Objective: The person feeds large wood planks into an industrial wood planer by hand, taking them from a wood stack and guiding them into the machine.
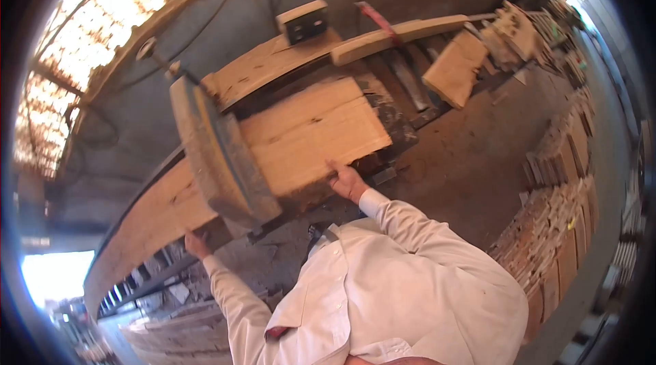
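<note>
Pale timber (314, 122) lies broad and flat beneath a heavy, worn machine housing (222, 153), showing on both sides of it as what appears to be one long board, as a person in a cream shirt (410, 283) leans over the near edge. The right hand (347, 182) rests at that edge to the right of the housing, fingers on the wood; the left hand (197, 244) touches the same edge on the other side. Whether either hand grips the board from below cannot be told.

The housing stands squarely between the two hands, blocking the direct line along the board. Behind it, a second plank (273, 64) lies along the far side, near a box with a dark front (304, 23). A long wooden strip (400, 37) meets a red-ended bar (376, 20), and a loose wooden block (456, 68) sits beyond the board's right end, short of a heap of offcuts (516, 30).

Open floor (471, 153) spreads from the board's squared right end toward stacked boards (547, 249) at far right, the widest free room in view. On the shirt, what looks like a chest pocket (297, 307) gapes, something reddish showing at its mouth.
</note>
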The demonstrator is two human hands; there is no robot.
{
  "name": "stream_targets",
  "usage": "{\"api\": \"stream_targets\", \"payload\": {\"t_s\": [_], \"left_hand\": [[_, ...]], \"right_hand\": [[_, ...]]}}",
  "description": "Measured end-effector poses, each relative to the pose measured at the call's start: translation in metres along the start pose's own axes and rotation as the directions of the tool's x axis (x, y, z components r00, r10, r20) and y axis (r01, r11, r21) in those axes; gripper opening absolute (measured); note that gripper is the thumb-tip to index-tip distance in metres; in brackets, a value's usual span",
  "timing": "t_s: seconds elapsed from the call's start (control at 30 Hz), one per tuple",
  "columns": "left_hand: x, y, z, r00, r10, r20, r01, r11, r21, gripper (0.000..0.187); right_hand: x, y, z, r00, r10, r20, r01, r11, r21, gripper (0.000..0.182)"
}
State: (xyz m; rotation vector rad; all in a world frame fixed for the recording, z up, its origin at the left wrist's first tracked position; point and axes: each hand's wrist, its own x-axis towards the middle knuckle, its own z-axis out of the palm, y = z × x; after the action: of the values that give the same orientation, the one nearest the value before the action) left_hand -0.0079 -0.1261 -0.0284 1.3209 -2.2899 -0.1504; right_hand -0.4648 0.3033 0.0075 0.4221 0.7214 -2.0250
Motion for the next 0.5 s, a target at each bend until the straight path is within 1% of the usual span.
{"api": "stream_targets", "payload": {"t_s": [0.03, 0.07, 0.1, 0.13, 0.17, 0.23, 0.27, 0.3, 0.33, 0.4, 0.43, 0.47, 0.5], "left_hand": [[-0.001, 0.011, -0.01, 0.998, -0.014, 0.06, 0.002, 0.982, 0.19, 0.096], [-0.003, 0.025, -0.017, 0.994, -0.058, 0.091, 0.043, 0.987, 0.157, 0.088], [-0.005, 0.048, -0.025, 0.961, -0.248, 0.121, 0.268, 0.946, -0.185, 0.067], [0.002, 0.048, -0.018, 0.884, -0.443, 0.15, 0.447, 0.707, -0.548, 0.048], [-0.001, 0.045, -0.016, 0.923, -0.369, 0.108, 0.377, 0.814, -0.442, 0.048], [-0.001, 0.056, -0.025, 0.904, -0.416, 0.1, 0.411, 0.779, -0.474, 0.053], [0.003, 0.063, -0.026, 0.837, -0.526, 0.15, 0.498, 0.621, -0.605, 0.056], [0.006, 0.069, -0.028, 0.758, -0.614, 0.22, 0.557, 0.434, -0.708, 0.06], [0.007, 0.075, -0.031, 0.748, -0.626, 0.221, 0.548, 0.394, -0.738, 0.063], [0.005, 0.089, -0.035, 0.725, -0.651, 0.224, 0.525, 0.311, -0.793, 0.068], [0.007, 0.087, -0.033, 0.711, -0.668, 0.221, 0.543, 0.322, -0.776, 0.067], [0.005, 0.074, -0.028, 0.767, -0.616, 0.181, 0.52, 0.43, -0.738, 0.067], [0.003, 0.057, -0.021, 0.818, -0.557, 0.146, 0.487, 0.533, -0.692, 0.068]], "right_hand": [[-0.016, -0.009, -0.005, 1.0, 0.018, -0.001, -0.018, 1.0, 0.004, 0.035], [-0.031, -0.018, -0.01, 0.999, 0.045, -0.003, -0.045, 0.999, 0.006, 0.034], [-0.044, -0.027, -0.016, 1.0, -0.007, 0.008, 0.007, 1.0, 0.029, 0.033], [-0.055, -0.039, -0.022, 0.998, -0.054, 0.025, 0.053, 0.997, 0.05, 0.033], [-0.065, -0.052, -0.028, 0.995, -0.095, 0.043, 0.092, 0.993, 0.069, 0.032], [-0.093, -0.089, -0.032, 0.972, -0.233, -0.035, 0.234, 0.972, 0.008, 0.036], [-0.105, -0.11, -0.034, 0.951, -0.301, -0.066, 0.3, 0.954, -0.025, 0.039], [-0.112, -0.133, -0.04, 0.933, -0.345, -0.103, 0.338, 0.938, -0.074, 0.041], [-0.117, -0.16, -0.047, 0.911, -0.389, -0.139, 0.373, 0.919, -0.125, 0.044], [-0.114, -0.216, -0.068, 0.849, -0.493, -0.19, 0.453, 0.864, -0.22, 0.04], [-0.118, -0.247, -0.069, 0.83, -0.523, -0.193, 0.477, 0.845, -0.241, 0.042], [-0.12, -0.277, -0.067, 0.811, -0.551, -0.195, 0.498, 0.827, -0.261, 0.044], [-0.117, -0.305, -0.065, 0.752, -0.611, -0.248, 0.545, 0.788, -0.288, 0.047]]}}
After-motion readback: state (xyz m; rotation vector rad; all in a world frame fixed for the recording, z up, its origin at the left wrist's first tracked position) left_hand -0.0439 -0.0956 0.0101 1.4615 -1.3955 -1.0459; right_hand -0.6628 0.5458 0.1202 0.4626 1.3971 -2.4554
